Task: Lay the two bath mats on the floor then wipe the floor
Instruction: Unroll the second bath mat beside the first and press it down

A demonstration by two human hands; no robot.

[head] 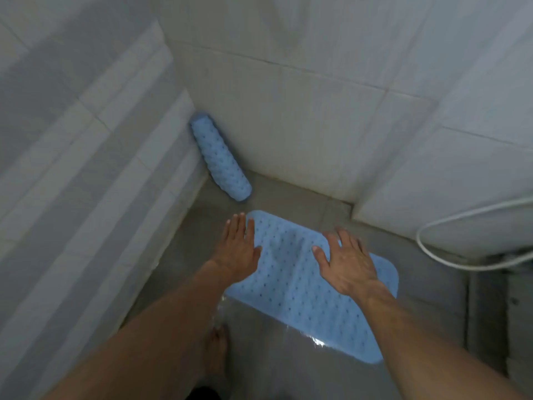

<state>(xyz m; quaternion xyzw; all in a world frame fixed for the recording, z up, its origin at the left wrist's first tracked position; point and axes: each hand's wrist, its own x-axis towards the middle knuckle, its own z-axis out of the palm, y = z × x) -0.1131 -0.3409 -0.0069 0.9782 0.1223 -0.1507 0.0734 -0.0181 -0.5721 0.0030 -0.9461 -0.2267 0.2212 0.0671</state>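
Both hands [239, 249] [346, 261] spread flat over blue mat [302, 298]

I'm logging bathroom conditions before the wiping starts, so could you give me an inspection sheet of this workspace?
Surface: grey tiled floor, wet sheen near the mat's near edge.
Job's things: flat blue mat spread on the floor; rolled blue mat leaning in the wall corner, not yet laid.
Clutter: nothing seen.
Hands: left hand open at the mat's left edge; right hand open, fingers spread over the mat.
Cables: white hose looping at right.
Surroundings: white tiled walls; a bare foot on the floor.
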